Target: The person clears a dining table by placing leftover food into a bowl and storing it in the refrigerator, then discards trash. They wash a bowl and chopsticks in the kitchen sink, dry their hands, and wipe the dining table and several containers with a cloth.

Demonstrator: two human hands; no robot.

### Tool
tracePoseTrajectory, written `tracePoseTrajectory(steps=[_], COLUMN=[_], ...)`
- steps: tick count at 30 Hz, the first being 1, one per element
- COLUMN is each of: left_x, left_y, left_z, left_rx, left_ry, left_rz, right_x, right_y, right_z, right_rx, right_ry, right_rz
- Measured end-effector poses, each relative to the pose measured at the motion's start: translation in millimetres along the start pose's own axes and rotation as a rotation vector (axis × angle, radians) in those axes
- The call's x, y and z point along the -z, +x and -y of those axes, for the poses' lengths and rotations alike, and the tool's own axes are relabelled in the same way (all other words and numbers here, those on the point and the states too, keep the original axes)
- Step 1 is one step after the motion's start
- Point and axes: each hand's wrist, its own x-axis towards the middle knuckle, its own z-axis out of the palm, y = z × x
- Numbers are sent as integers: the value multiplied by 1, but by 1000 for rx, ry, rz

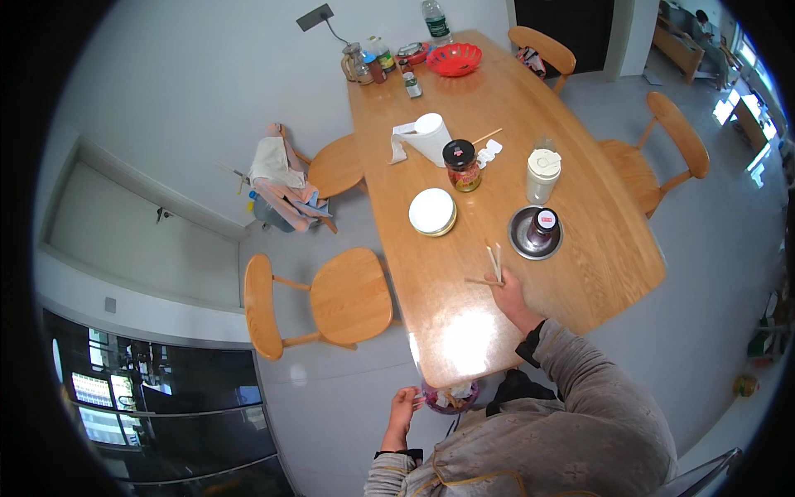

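Observation:
My right hand [510,292], above the front part of the wooden table, grips a few thin wooden sticks [495,261] that look like chopsticks. One of them points left, the others away from me. Just beyond that hand, a dark jar with a white lid [545,223] stands in a round metal bowl [520,247]. My left hand [404,407] is off the table's front edge, its fingers bent. Something thin and pale shows at those fingertips, too small to identify. Right of them, on the floor, a purple waste basket [431,404] holds crumpled tissue and scraps.
On the table [590,261] stand a white-lidded tin [433,211], a black-lidded jar [463,168], a cream-lidded cup [543,177] and a paper roll [431,140]. A red basket [454,60] and bottles are farther back. A wooden chair [351,295] is at the left side.

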Motion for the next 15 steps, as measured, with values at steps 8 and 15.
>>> tracePoseTrajectory(steps=[8, 15], left_x=[-13, -23], left_y=[-5, -12], left_z=[-3, -4], left_rx=[15, 40], left_ry=[9, 5], left_rz=[-11, -46], right_x=[-20, -16], right_y=[6, 24], right_z=[0, -2], right_rx=[-93, 128], right_ry=[169, 66], right_rz=[-25, 81])
